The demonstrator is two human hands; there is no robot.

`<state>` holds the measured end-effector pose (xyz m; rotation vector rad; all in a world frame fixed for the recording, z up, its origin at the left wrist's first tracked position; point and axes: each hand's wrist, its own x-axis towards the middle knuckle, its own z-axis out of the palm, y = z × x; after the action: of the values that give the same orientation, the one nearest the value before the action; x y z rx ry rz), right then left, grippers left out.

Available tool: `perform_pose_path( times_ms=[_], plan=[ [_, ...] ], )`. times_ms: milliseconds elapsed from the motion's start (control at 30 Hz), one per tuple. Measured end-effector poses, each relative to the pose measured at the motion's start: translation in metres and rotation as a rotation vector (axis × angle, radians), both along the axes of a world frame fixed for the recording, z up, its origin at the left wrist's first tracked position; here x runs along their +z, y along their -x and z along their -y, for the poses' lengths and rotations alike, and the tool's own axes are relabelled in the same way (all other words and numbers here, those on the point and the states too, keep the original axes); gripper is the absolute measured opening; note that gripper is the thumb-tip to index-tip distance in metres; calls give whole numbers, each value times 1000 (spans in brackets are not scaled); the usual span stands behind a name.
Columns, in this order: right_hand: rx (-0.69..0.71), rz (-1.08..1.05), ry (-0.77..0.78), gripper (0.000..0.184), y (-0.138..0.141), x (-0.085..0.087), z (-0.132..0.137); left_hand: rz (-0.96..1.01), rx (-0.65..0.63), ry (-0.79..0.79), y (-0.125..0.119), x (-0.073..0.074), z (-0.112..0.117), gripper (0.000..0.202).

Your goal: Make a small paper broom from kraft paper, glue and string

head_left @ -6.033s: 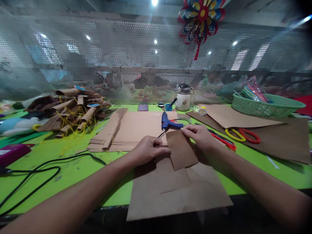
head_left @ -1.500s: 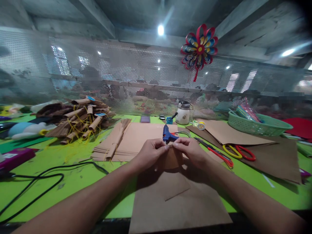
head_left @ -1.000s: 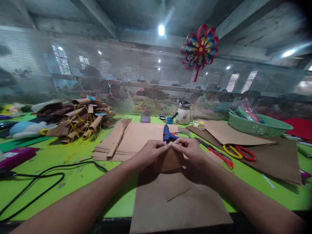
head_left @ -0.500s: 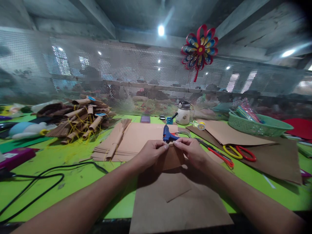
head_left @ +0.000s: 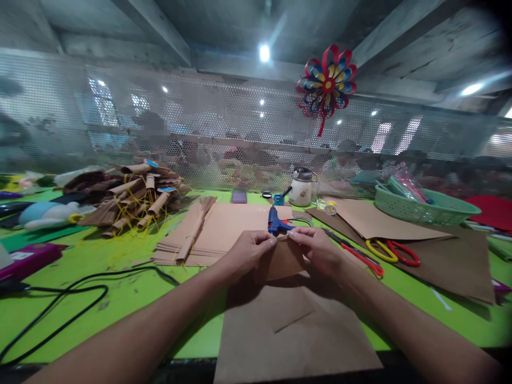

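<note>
Between my two hands a small piece of brown paper [head_left: 281, 261] hangs by its top edge. My left hand [head_left: 253, 249] is closed, pinching the upper left corner with thumb and fingers. The upper right corner is pinched by my right hand [head_left: 318, 246]. Just beyond my fingertips a blue glue gun [head_left: 275, 221] rests on the table. Below the held piece, a large sheet of brown paper [head_left: 296, 352] lies at the table's front edge, with a smaller brown piece [head_left: 294, 314] on top of it.
Stacked tan paper [head_left: 228, 218] carries a rolled, tied paper bundle [head_left: 194, 234]. More tied bundles [head_left: 140, 192] pile up at left, near a black cable [head_left: 80, 282]. Scissors with yellow and red handles [head_left: 394, 252], red-handled pliers [head_left: 362, 258] and a green basket [head_left: 432, 207] sit at right.
Almost nothing differs. The view has shifted very slightly, and both hands keep pinching the brown paper piece in the same place.
</note>
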<state>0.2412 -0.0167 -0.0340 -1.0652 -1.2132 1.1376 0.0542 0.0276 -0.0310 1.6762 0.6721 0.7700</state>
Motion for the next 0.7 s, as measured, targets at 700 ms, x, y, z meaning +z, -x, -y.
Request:
perform_pose_path(
  times_ms=[700],
  plan=[
    [17,145,-57,43,-4,-3,-7,17,25,61,1,-2,-1,38]
  ],
)
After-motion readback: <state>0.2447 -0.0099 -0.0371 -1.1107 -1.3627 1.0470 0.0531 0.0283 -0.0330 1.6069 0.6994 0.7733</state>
